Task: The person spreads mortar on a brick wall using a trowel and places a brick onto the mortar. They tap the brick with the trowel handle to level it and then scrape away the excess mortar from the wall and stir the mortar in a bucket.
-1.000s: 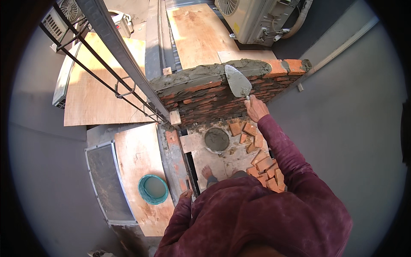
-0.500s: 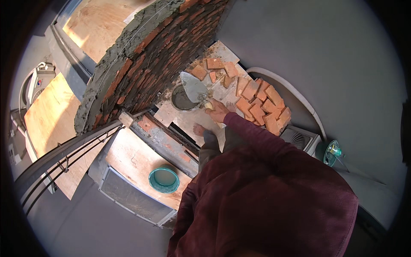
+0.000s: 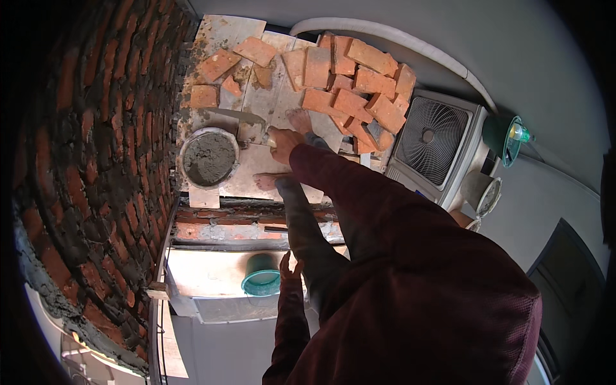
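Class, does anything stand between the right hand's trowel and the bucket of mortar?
Nothing visible blocks the right hand or its trowel; only the bucket's rim stands before the mortar. Loose bricks lie off to one side.

Our right arm (image 3: pixel 359 183) reaches toward the mortar bucket (image 3: pixel 237 154), its sleeve down at the wrist. Our right hand (image 3: pixel 284 144) is near the bucket, to its right and apart from it, fingers curled into a firm grip. Our left arm (image 3: pixel 292 317) and left hand (image 3: pixel 290 266) are below and right of the bucket, well apart from it, the fingers loosely spread. Our bare left foot (image 3: pixel 273 181) and right foot (image 3: pixel 299 120) are right of the bucket.
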A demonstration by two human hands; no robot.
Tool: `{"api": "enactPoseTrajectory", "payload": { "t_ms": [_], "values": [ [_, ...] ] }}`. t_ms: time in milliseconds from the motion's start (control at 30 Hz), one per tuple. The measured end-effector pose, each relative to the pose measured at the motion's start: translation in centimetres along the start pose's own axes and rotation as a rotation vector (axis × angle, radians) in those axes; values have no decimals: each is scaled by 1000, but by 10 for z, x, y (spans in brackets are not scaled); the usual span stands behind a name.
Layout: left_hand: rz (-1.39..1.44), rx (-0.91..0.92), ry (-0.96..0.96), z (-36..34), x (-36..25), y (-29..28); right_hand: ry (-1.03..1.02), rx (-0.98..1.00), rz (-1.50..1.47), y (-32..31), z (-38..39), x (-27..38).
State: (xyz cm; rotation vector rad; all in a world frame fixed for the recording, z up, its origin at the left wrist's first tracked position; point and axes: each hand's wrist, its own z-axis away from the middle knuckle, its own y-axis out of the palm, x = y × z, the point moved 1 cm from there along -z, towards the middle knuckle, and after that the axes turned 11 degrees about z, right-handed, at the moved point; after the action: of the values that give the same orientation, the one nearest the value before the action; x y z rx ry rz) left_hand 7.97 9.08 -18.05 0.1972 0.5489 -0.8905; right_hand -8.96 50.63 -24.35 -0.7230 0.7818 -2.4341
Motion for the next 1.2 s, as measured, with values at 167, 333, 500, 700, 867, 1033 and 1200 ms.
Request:
{"api": "enactPoseTrajectory", "payload": {
  "t_ms": [167,333,500,700,867,1033,1200],
  "values": [
    [-258,73,-27,-18,-82,52,370,-139,334,-15,-11,-242],
    [-297,61,23,-28,-104,38,434,16,562,-18,-23,-392],
    [-362,128,-145,-51,-141,36,415,70,523,17,-38,-466],
    [-400,41,-190,-47,-151,48,383,10,459,-2,-58,-467],
    [-385,19,-216,-43,-133,50,337,-218,361,14,-57,-487],
    [-376,-11,-226,-36,-129,50,279,-150,445,14,-64,-496],
    [-404,-73,-135,-48,-133,46,194,-174,622,-8,-55,-476]
  ]
}}
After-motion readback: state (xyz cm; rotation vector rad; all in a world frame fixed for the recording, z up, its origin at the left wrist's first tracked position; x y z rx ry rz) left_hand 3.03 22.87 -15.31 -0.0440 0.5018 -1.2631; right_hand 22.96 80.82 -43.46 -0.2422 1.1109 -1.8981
